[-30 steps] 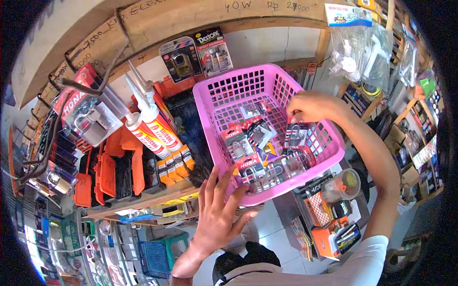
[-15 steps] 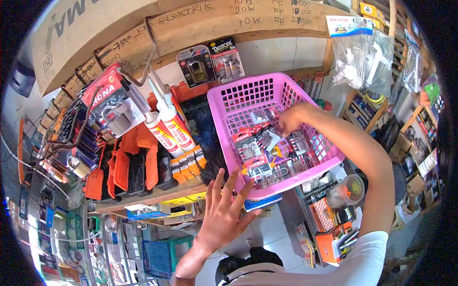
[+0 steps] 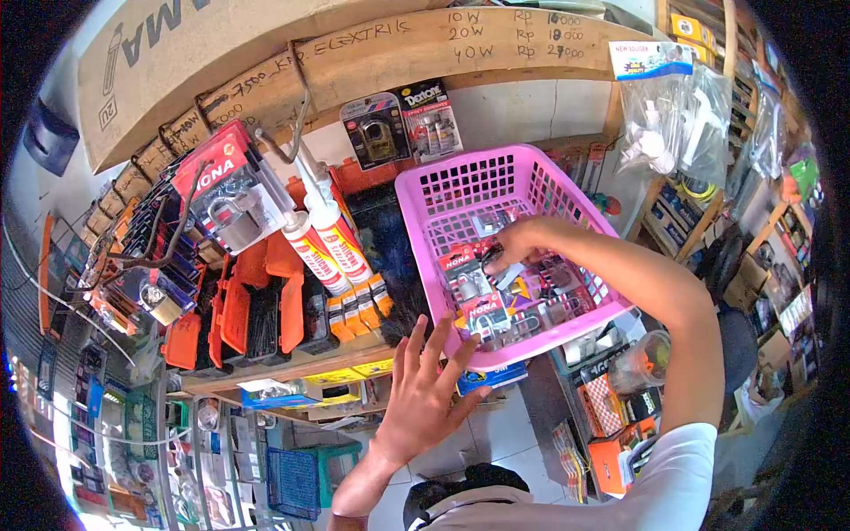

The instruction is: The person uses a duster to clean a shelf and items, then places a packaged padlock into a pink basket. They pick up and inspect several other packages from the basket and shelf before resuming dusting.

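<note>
With your left hand (image 3: 423,398) spread flat against the near rim of the pink basket (image 3: 460,170) on the shelf and your right hand (image 3: 518,243) curled among the packaged padlocks (image 3: 482,305) inside, a hard tug could tip it off.

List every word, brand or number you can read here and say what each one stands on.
"HONA": red padlock card hanging at left.
"HONA": padlock packs in the pink basket.
"ELEXTRIK", "10W Rp 10000", "20W 18000", "40W 27000": handwritten on the wooden beam.
"Dextone": glue card on the wall.
"NEW SOLIGEN": header of a hanging bag, barely legible.
Sealant tubes: print too blurred.
</note>
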